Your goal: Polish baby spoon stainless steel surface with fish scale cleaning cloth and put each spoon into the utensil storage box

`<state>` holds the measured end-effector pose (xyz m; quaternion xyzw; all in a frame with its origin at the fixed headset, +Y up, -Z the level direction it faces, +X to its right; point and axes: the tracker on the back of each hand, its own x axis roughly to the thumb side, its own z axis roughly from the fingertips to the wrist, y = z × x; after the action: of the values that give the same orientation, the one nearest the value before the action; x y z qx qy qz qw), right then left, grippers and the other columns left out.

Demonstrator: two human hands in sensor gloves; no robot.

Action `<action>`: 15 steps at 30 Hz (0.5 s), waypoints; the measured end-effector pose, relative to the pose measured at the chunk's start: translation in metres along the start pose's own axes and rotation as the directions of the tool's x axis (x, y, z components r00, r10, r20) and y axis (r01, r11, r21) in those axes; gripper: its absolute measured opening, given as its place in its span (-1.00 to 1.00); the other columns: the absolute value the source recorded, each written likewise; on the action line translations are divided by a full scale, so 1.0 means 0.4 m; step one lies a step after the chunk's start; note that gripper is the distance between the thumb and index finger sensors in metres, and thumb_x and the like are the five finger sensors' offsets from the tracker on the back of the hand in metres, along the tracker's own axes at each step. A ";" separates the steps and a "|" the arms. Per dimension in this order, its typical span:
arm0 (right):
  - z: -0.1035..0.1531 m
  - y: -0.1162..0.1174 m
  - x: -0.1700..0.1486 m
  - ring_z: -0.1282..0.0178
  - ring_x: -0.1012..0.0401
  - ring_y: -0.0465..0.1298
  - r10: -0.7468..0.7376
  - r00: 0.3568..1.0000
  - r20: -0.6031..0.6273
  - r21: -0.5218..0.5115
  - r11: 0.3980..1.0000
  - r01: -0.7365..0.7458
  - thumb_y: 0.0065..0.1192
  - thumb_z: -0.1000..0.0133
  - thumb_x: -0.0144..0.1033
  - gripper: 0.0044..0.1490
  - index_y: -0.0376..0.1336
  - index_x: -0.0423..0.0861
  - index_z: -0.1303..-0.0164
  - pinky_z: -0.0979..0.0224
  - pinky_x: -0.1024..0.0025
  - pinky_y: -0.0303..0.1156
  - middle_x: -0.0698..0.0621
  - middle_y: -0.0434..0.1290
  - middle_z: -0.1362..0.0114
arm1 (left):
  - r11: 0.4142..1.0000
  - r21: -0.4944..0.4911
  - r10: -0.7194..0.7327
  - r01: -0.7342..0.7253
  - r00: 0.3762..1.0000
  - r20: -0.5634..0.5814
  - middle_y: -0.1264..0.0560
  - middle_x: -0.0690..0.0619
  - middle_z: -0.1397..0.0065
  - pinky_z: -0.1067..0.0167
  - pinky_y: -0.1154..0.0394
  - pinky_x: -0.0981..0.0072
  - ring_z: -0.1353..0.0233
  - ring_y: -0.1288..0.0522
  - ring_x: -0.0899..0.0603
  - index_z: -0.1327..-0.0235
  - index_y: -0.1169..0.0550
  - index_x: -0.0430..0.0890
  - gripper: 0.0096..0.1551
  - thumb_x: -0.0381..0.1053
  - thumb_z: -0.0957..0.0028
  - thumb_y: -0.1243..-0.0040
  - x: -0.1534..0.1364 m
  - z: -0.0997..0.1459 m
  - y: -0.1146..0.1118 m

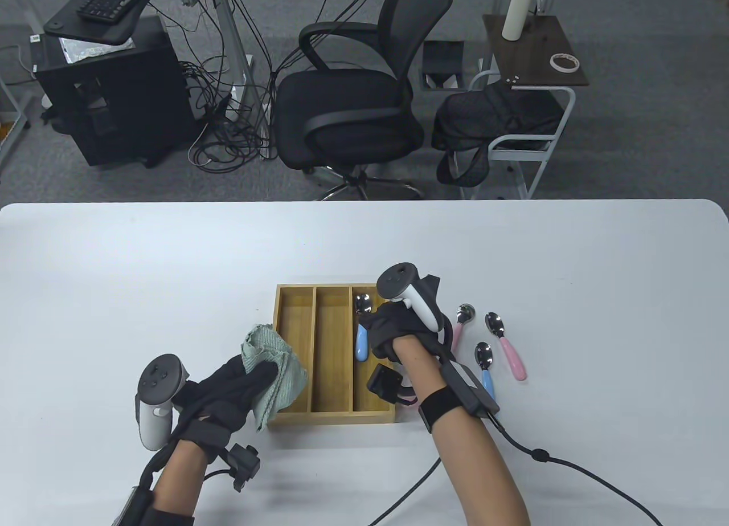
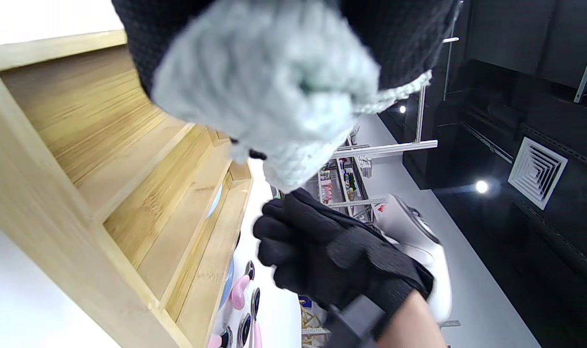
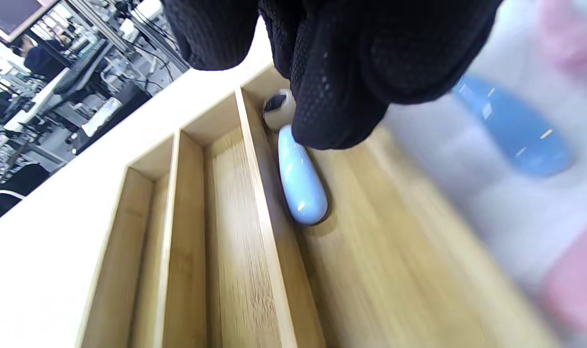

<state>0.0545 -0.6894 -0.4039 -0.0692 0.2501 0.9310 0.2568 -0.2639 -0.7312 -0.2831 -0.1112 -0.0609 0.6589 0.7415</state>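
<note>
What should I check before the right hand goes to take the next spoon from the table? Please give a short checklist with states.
1. Blue-handled spoon lies inside the right compartment of the storage box: ok.
2. Right hand has let go of that spoon: cannot tell, its fingers sit right over it.
3. Cleaning cloth ready in the left hand: ok.
4. Three spoons wait on the table, right of the box, nearest the pink-handled spoon: ok.
5. Other two compartments free: ok.

You have 1 blue-handled spoon (image 1: pixel 362 338) lying in the bamboo box's (image 1: pixel 293 349) right compartment; 3 spoons (image 1: pixel 490 349) lie on the table beside it; the green cloth (image 1: pixel 273 375) is bunched.
</note>
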 end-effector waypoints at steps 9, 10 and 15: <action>0.134 -0.060 -0.223 -0.01 0.08 0.64 0.401 0.885 -0.237 -0.284 0.842 -0.458 0.07 -0.37 0.02 -0.31 0.20 -0.27 -0.46 -0.06 0.22 0.60 -0.13 0.48 -0.30 | 0.998 -0.029 0.060 -0.060 0.998 -0.002 -0.61 -0.01 -0.25 -0.14 -0.67 0.05 -0.10 -0.75 -0.02 -0.38 -0.49 -0.11 -0.49 0.13 -0.30 -0.19 0.000 0.003 -0.014; 0.133 -0.041 -0.262 -0.03 0.06 0.64 0.425 0.862 -0.276 -0.250 0.835 -0.491 0.06 -0.37 0.03 -0.28 0.18 -0.29 -0.48 -0.08 0.20 0.59 -0.15 0.47 -0.32 | 0.998 -0.031 0.058 -0.058 0.998 -0.006 -0.61 -0.01 -0.26 -0.14 -0.67 0.05 -0.10 -0.75 -0.03 -0.38 -0.49 -0.11 -0.49 0.13 -0.30 -0.19 -0.001 0.003 -0.017; 0.120 0.044 -0.362 -0.06 0.02 0.63 0.500 0.796 -0.340 -0.177 0.798 -0.576 0.04 -0.36 0.10 -0.19 0.17 -0.34 -0.49 -0.10 0.16 0.59 -0.20 0.45 -0.34 | 0.996 -0.049 0.067 -0.068 0.998 -0.010 -0.61 -0.01 -0.26 -0.15 -0.67 0.05 -0.11 -0.75 -0.03 -0.39 -0.48 -0.11 -0.49 0.13 -0.30 -0.18 -0.002 0.002 -0.028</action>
<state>0.1695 -0.7427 -0.3175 -0.1580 0.1628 0.9714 -0.0706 -0.2532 -0.7333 -0.2797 -0.1341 -0.0705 0.6813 0.7161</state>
